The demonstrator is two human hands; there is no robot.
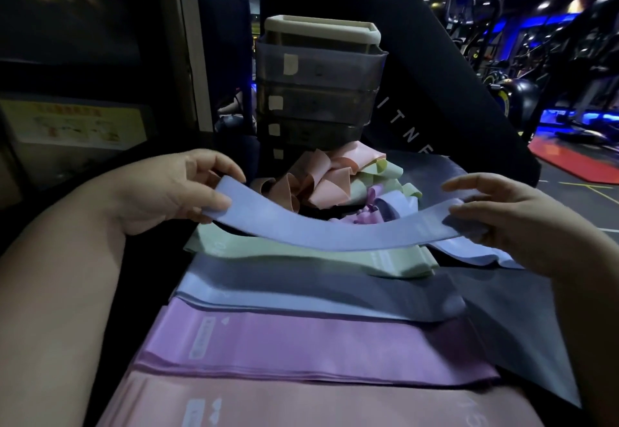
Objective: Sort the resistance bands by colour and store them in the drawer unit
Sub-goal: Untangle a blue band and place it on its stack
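Note:
My left hand (181, 189) and my right hand (495, 215) each pinch one end of a pale blue resistance band (335, 232), stretched flat between them above the surface. Beneath it lie flat stacks of bands in rows: green (301, 256), blue with grey (268, 289), purple (301, 346) and pink (268, 403) nearest me. A tangled heap of unsorted bands (338, 182), pink, green, purple and blue, sits behind. The smoky drawer unit (318, 91) with a cream top stands beyond the heap, its drawers shut.
The bands rest on a dark padded surface (522, 319). A thick black slanted machine frame (435, 75) rises right of the drawer unit. Gym machines and a red floor mat (576, 158) are at far right. A yellow poster (73, 125) hangs at left.

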